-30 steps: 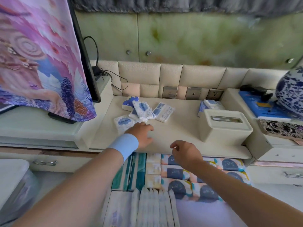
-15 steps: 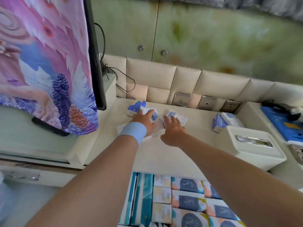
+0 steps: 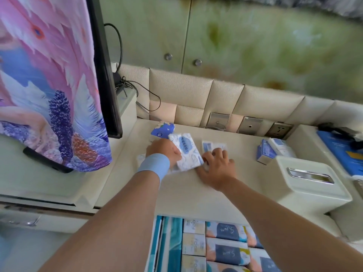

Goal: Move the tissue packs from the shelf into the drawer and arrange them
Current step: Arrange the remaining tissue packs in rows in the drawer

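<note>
Small tissue packs lie on the cream shelf (image 3: 196, 191). My left hand (image 3: 165, 152), with a light blue wristband, grips a white pack with a blue oval label (image 3: 186, 152), tilted up on edge. My right hand (image 3: 217, 165) presses against that pack's right end and covers part of a white-and-blue pack (image 3: 213, 146) behind it. A dark blue pack (image 3: 163, 130) sits further back. Another white pack (image 3: 141, 158) peeks out left of my left wrist. Two more packs (image 3: 275, 150) lean by the tissue box. The open drawer (image 3: 206, 244) below holds rows of tissue packs.
A cream tissue box (image 3: 306, 185) stands on the shelf's right. A screen under a pink and purple cloth (image 3: 49, 85) stands on the left, with cables (image 3: 137, 91) behind it. Wall sockets (image 3: 249, 124) line the padded back. A blue book (image 3: 341, 152) lies far right.
Both hands have reached forward from the shelf's front edge to the packs. My left hand has taken hold of the white pack and tipped it up; my right hand has come against it.
</note>
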`<state>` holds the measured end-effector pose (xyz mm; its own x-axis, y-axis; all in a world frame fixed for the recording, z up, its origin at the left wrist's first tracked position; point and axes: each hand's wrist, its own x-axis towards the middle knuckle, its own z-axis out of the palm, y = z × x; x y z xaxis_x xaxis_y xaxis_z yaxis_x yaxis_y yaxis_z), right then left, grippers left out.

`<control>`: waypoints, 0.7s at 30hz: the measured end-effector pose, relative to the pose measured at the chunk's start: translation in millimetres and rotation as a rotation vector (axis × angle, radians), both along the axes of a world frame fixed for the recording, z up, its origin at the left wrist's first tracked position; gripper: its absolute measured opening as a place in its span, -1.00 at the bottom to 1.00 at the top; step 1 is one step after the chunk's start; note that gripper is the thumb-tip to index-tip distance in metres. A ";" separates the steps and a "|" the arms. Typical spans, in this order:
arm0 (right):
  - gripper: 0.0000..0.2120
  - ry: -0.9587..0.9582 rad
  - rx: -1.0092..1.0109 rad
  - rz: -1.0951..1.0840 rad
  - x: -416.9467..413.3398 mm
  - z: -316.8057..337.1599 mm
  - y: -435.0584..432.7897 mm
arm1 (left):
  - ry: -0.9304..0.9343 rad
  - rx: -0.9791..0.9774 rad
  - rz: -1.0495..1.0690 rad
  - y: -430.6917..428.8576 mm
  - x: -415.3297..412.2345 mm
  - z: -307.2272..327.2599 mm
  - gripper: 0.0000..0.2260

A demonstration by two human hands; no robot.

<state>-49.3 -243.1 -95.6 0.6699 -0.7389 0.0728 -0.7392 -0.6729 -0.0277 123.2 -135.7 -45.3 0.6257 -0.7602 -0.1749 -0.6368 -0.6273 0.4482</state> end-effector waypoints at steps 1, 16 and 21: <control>-0.61 -0.040 -0.025 0.006 -9.9 -4.2 5.0 | 0.022 -0.017 -0.003 0.6 -3.6 1.4 -0.89; -0.23 -0.146 0.484 -0.042 -156.0 20.8 52.3 | 0.251 0.246 -0.111 27.4 -107.5 9.2 -0.42; -0.33 -0.714 1.272 -0.274 -213.6 52.8 66.5 | 0.331 0.213 -0.085 50.4 -153.3 19.4 -0.65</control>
